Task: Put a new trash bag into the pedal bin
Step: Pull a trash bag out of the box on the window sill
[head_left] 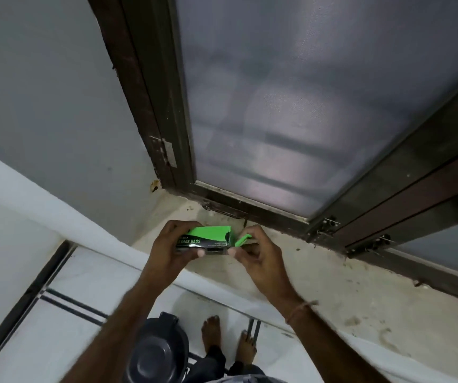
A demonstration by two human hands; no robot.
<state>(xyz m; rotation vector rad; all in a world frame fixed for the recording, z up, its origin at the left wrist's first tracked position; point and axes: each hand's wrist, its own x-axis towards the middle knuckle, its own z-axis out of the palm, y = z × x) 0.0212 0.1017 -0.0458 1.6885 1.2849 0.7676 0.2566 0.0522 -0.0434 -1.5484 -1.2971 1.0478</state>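
My left hand [171, 251] clamps the garbage-bag box [204, 240] over the windowsill [333, 288]; my right hand [258, 254] pinches its open green flap [241, 240]; pedal bin [156, 352], lid shut, stands below

A: What is held at the centre of the head view?

B: A green-and-black garbage bag box [204, 240] is gripped by the left hand [172, 250] above a stained window sill [333, 286]. Its green end flap [242, 240], at the box's three o'clock end, is pinched open by the right hand [255, 252]. A thread band [299, 310] is worn on the right wrist.

A: What is seen lower down?

B: A dark pedal bin [157, 352], lid closed, is seen at six o'clock on the white tiled floor [78, 286]. Two bare feet [228, 335] are placed just beside it, at its three o'clock.

A: And above?

B: A frosted window pane [291, 106] in a dark frame [150, 92] is shown at twelve o'clock; a grey wall [42, 92] is seen at ten o'clock.
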